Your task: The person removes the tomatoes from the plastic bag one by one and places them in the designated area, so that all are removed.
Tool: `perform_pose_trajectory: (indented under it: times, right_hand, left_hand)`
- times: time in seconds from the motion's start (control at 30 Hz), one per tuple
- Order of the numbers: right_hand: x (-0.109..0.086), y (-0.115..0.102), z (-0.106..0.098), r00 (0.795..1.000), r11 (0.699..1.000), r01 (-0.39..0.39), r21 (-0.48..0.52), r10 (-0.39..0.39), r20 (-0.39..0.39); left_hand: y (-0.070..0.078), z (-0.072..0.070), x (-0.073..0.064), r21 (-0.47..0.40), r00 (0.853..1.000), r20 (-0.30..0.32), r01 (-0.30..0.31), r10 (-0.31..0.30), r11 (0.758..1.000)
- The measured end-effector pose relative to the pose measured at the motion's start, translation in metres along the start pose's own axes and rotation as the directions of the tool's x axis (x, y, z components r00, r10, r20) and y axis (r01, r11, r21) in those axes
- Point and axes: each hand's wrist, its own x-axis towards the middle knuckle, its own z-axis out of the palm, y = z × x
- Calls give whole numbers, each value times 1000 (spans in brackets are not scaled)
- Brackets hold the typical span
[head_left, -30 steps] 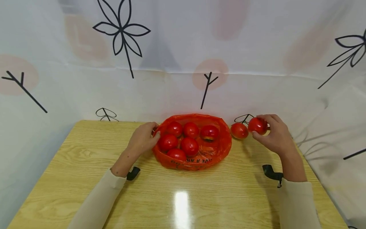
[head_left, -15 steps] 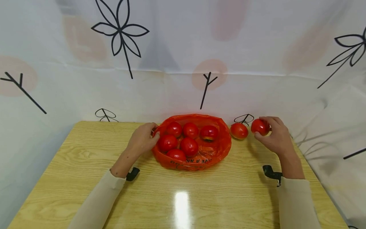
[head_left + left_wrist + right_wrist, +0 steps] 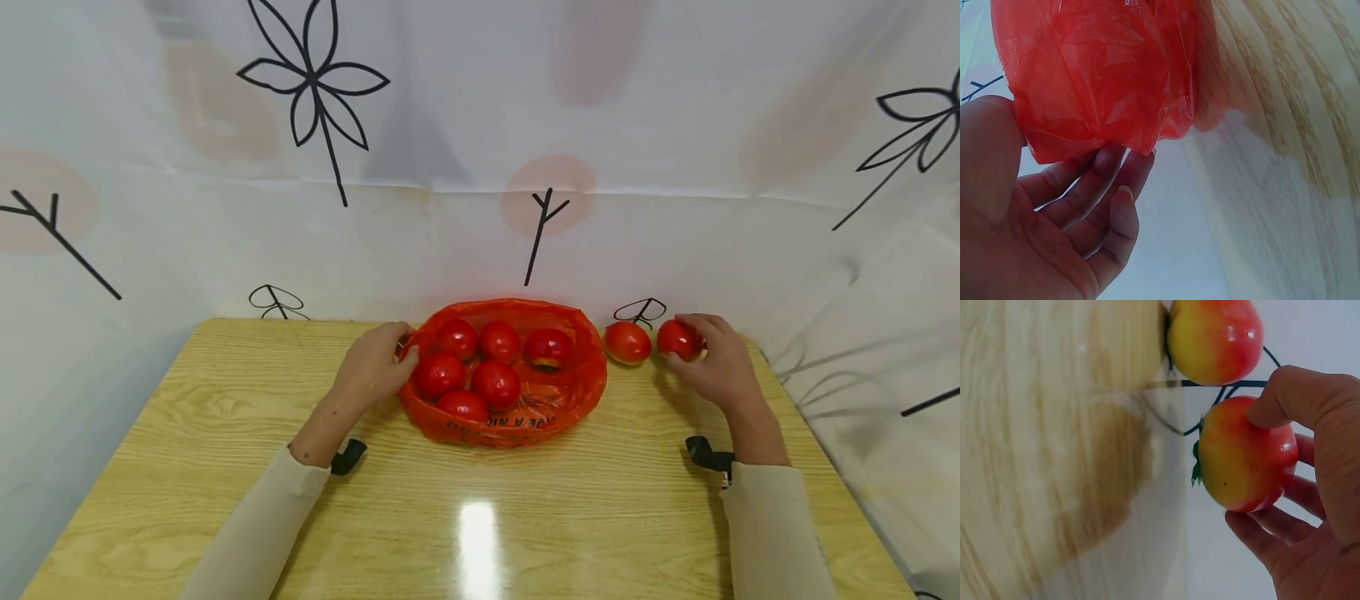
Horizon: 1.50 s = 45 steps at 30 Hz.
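A red plastic bag (image 3: 577,400) with its mouth spread wide stands at the back middle of the table, several red tomatoes (image 3: 497,385) inside it. My left hand (image 3: 372,362) holds the bag's left rim, thumb over the edge and fingers outside. The left wrist view shows the bag's outer side (image 3: 1097,75) above those fingers. Right of the bag, my right hand (image 3: 716,365) grips a tomato (image 3: 1247,456), red and yellow with a green leafy top facing the table. Whether it touches the table I cannot tell. Another tomato (image 3: 627,343) sits between the bag and that hand.
The wooden table (image 3: 585,517) ends at the back against a white cloth (image 3: 465,242) with black plant drawings. Black wrist mounts (image 3: 708,454) sit below both hands.
My right hand first drew the tomato slightly right, away from the other one, then lowered it a little toward the table. My left hand stays on the bag's rim.
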Motion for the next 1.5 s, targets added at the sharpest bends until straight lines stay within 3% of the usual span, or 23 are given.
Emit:
perform_pose_trajectory:
  times: [0.87,1.33,1.5]
  right_hand:
    - [1,8,8,998,1000,-2,14,1,69]
    - [3,-1,3,990,999,-35,-8,36,138]
    - [3,-8,-4,993,999,-29,-14,30,114]
  left_hand:
    - [2,-1,0,-14,1000,6,-6,6,1000]
    - [2,-2,-1,-6,1000,8,-1,1,1000]
    - [2,-2,-2,-4,1000,9,3,-3,1000]
